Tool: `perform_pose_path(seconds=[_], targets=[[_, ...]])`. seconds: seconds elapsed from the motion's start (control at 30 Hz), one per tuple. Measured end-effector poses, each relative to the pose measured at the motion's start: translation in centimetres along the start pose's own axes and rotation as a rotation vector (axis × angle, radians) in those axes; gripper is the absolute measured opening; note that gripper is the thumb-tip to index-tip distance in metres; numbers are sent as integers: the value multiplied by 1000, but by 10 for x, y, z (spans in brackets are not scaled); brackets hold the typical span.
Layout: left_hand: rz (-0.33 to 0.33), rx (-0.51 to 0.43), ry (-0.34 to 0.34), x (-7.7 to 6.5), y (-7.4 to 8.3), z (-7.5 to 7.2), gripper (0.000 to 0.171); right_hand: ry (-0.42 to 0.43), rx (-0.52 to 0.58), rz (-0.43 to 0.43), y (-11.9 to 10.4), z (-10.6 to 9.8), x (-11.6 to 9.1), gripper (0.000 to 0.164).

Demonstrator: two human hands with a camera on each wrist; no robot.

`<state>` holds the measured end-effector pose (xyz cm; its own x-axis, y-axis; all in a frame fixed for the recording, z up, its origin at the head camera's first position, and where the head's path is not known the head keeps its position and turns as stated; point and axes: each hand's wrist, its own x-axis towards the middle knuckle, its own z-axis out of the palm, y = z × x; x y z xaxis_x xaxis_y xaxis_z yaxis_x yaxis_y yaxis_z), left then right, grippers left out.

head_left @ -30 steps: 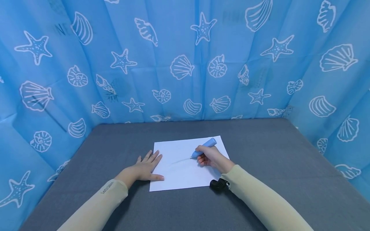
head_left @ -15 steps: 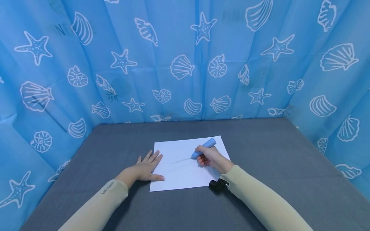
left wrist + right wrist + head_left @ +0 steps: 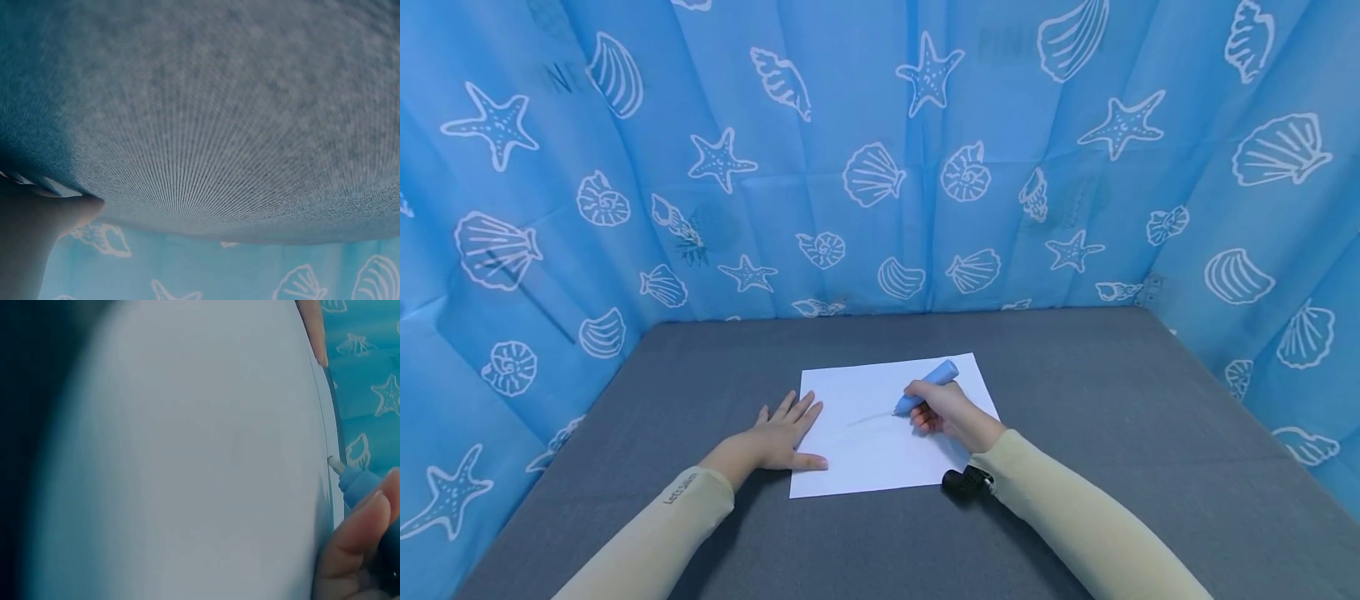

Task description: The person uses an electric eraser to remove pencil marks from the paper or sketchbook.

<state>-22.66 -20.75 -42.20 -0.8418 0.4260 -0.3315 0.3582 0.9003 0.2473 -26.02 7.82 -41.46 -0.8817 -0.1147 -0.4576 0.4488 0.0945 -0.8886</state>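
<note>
A white sheet of paper (image 3: pixel 857 467) lies on the grey cloth. My left hand (image 3: pixel 775 437) rests spread over its left edge, with the fingers and thumb straight on the paper. My right hand (image 3: pixel 951 408) pinches a thick blue pen (image 3: pixel 938 373) near its front, and the pen's back end leans up to the right. Its pale tip touches the paper at the right end of a thin, slightly curved line (image 3: pixel 868 419). In the right wrist view the pen (image 3: pixel 359 485) shows between the fingers, with its tip on the drawn line.
Dark grey cloth covers the table (image 3: pixel 1075 383) around the sheet. A blue curtain (image 3: pixel 865 108) with white shells and starfish hangs at the back and both sides. A small black device (image 3: pixel 964 483) sits at my right wrist, over the paper's lower right corner.
Very little differs. The pen's back end has shifted slightly to the left with my right hand, and its tip sits a touch lower. My left hand stays in place on the paper.
</note>
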Motion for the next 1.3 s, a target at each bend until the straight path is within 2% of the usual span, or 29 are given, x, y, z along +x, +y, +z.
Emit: perform_pose_path(seconds=[0.2, 0.33, 1.0, 1.3], targets=[[14, -3, 0, 0, -1, 0, 107, 28, 9, -15, 1, -1, 1, 23], [12, -16, 5, -2, 0, -1, 106, 3, -5, -10, 0, 0, 1, 23], [23, -29, 3, -3, 0, -1, 110, 19, -7, -24, 0, 1, 0, 24], [14, -23, 24, 1, -5, 5, 109, 25, -10, -20, 0, 0, 1, 24]])
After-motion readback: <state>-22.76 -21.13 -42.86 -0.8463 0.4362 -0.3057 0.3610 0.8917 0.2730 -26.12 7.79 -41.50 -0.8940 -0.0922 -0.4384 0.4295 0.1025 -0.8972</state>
